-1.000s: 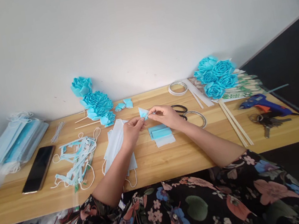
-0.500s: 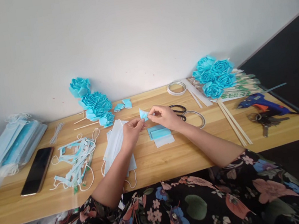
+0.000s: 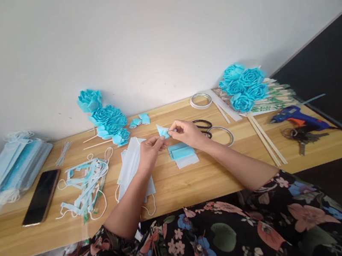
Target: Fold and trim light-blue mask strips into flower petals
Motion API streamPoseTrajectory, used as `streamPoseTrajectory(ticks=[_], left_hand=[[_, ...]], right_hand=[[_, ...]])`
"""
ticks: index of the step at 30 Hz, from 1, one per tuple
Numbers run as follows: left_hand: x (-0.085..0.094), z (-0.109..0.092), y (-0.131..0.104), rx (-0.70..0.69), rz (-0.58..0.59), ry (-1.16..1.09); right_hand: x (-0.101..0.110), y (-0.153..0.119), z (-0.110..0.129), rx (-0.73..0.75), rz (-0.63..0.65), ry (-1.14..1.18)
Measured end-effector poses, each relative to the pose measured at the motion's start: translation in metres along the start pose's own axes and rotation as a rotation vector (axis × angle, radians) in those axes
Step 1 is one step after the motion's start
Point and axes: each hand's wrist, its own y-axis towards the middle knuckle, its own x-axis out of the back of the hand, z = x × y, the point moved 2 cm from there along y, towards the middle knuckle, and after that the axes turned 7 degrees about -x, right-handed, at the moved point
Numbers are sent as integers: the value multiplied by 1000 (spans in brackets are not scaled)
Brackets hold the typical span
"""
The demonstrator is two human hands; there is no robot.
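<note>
Pinching one folded blue piece (image 3: 161, 131) are the left grip (image 3: 150, 150) and right grip (image 3: 188, 133), two tape rolls (image 3: 202, 106) nearby

Up at the wearer's head, the one camera peers forward and down! Nearest the lens, the floral-print top (image 3: 225, 237) fills much of the bottom edge; a little farther out, left hand (image 3: 151, 150) and right hand (image 3: 186, 132) sit around mid-frame. The wooden tabletop (image 3: 181, 191) spreads wide beneath, far edge climbing rightward, and the pale wall (image 3: 143, 37) faces us across the upper part.
</note>
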Motion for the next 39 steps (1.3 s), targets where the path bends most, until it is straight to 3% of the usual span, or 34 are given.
streamPoseTrajectory(ticks=[6,17,21,26,33,39], left_hand=[[0,3,1,5,2,27],[0,3,0,17,-37,76],[-2,3,0,16,-19,101],[-3,2,0,10,-2,100],[1,5,1,28,-68,-91],[-3,3,0,20,45,-23]], right_hand=[[0,-1,2,-8,6,-2],[-2,3,-5,-120,134,283],[-2,1,-4,-114,172,282],[-2,2,-6,-88,89,140],[-1,2,-5,-72,51,187],[-1,1,-3,-53,53,152]])
